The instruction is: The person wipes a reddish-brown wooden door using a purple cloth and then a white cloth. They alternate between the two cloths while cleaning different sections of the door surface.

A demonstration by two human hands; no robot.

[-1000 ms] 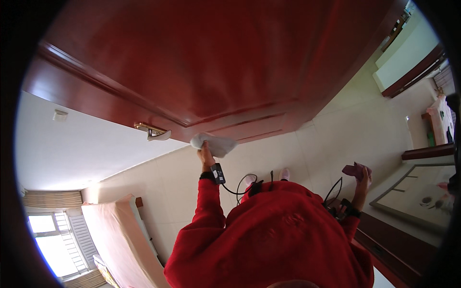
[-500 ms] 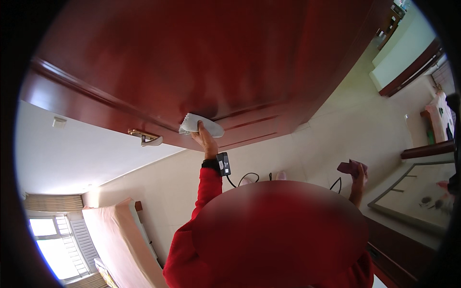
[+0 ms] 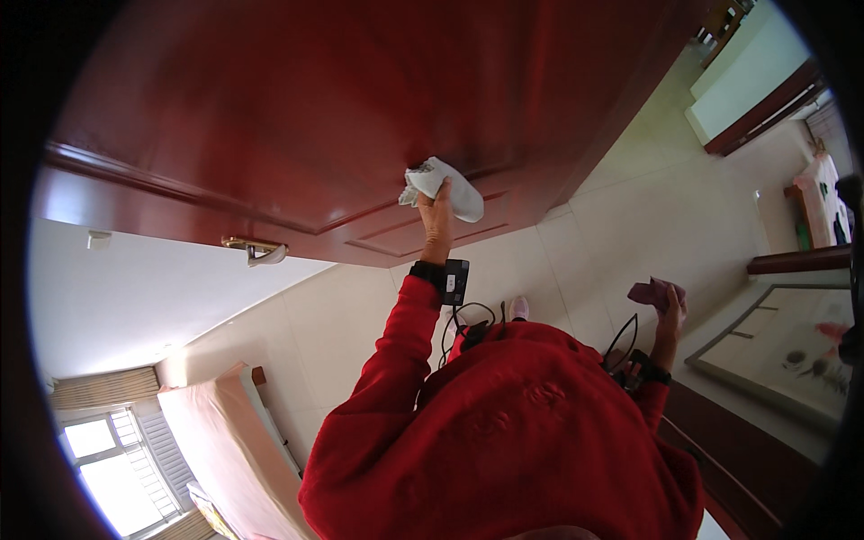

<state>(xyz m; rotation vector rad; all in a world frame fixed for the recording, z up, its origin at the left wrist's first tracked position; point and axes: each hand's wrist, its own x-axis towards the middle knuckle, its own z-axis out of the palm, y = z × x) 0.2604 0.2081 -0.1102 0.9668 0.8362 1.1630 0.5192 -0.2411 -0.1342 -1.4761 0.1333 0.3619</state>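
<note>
A large dark-red wooden door [image 3: 297, 99] with moulded panels fills the upper part of the view. My left hand [image 3: 437, 220] is closed on a folded white cloth [image 3: 457, 193], which lies against the door's surface beside a panel groove. The door's metal lever handle [image 3: 261, 250] is to the left of that hand. Off to the right, away from the door, my right hand [image 3: 670, 319] grips a folded purple-brown cloth [image 3: 657, 293]. Dark straps with small black devices and cables circle both wrists.
A bed with a pink cover [image 3: 229, 441] stands at lower left near a bright window [image 3: 117, 463]. A framed picture [image 3: 783, 346] is at the right, above dark-red furniture [image 3: 729, 450]. Pale floor tiles [image 3: 594, 238] run below the door, and a doorway opens at upper right.
My left hand has slid the white cloth to the right and upward over the door, away from the handle. My right hand has hardly moved and keeps the purple-brown cloth.
</note>
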